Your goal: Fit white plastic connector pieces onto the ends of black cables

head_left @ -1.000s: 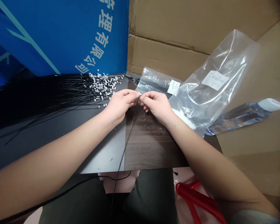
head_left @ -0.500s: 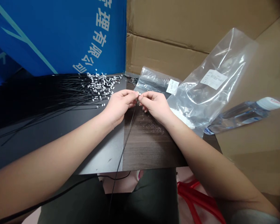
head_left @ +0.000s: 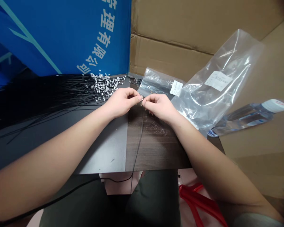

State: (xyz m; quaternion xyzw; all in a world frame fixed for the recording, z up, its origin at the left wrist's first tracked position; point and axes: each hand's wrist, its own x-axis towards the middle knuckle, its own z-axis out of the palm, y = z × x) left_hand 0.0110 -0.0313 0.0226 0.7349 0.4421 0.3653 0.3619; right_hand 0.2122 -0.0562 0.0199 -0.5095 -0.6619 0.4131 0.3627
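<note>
My left hand and my right hand meet fingertip to fingertip above the dark table. Both pinch the top end of one thin black wire, which hangs down past the table's front edge onto my lap. A tiny white piece seems to sit at the pinch, too small to make out. A spread of several black wires with small white ends lies on the table just left of my left hand.
Two clear plastic bags, a small one and a large one, lie right of my hands. A water bottle rests on cardboard at the right. A blue printed board and cardboard boxes stand behind. Something red sits below the table edge.
The hanging wire has swung to the right, from under my left hand to under the pinch point. Both hands have stayed together at the same spot.
</note>
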